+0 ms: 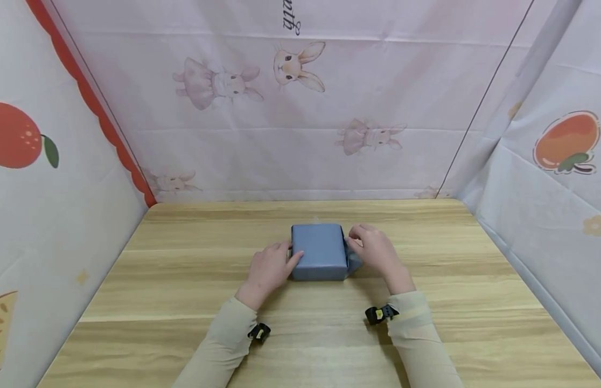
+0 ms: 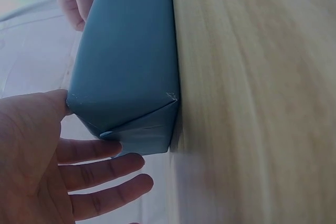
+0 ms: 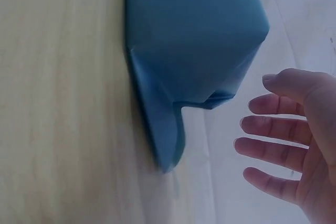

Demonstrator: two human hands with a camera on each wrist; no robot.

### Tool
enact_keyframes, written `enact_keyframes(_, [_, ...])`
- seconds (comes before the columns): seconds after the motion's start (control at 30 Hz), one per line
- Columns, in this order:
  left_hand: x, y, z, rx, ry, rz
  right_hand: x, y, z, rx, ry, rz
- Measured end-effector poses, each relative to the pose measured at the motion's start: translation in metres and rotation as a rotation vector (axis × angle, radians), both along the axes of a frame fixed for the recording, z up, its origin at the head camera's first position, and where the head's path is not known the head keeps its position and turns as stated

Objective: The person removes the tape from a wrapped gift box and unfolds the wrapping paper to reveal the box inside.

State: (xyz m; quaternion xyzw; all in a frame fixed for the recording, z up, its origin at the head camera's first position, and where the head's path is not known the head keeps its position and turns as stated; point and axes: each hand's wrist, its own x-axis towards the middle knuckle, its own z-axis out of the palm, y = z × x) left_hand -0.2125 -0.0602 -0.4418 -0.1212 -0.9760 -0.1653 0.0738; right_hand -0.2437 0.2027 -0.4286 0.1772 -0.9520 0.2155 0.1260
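Note:
A box wrapped in blue paper lies on the wooden table between both hands. My left hand rests at its left end. In the left wrist view the thumb touches the top edge and the fingers extend loosely along the folded end. That end's paper is folded flat against the box. At the right end a loose paper flap sticks out, creased and unfolded, low along the table. My right hand is beside this end, fingers spread slightly and apart from the paper, holding nothing.
A small clear strip sticks up behind the box. Printed cloth with rabbits hangs at the table's far edge. Cloth walls with fruit prints stand at the left and right. Each wrist wears a small black camera band.

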Motion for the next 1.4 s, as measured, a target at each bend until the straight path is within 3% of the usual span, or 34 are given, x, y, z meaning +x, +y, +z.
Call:
enact_keyframes(0.33, [0.001,-0.004,0.003,0.007,0.040,0.018,0.005,-0.015,0.005,0.011,0.102,0.050])
enact_keyframes(0.5, [-0.004,-0.003,0.005,0.003,0.041,0.031,0.005,-0.024,0.002,0.051,0.126,0.064])
enact_keyframes(0.83, [-0.024,0.005,0.006,0.050,0.008,0.080,0.003,-0.031,-0.006,0.092,0.033,-0.021])
enact_keyframes(1.17, [-0.028,0.006,0.003,0.054,0.001,0.081,0.002,-0.031,-0.009,0.092,-0.025,-0.045])
enact_keyframes(1.4, [-0.031,0.009,0.000,0.038,0.051,0.065,0.001,-0.027,-0.010,0.087,-0.030,-0.050])
